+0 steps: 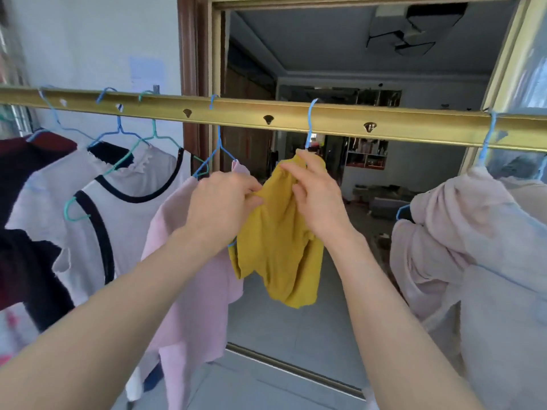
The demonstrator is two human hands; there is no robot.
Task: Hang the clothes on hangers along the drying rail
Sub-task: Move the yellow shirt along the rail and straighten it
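Pinching yellow garment [278, 247] | left hand [220, 202] curled on it | right hand [315, 196] likewise

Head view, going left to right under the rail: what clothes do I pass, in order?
dark maroon garment → white top with black trim → pink top → yellow garment, gripped by the left hand and right hand → pale bundled clothes
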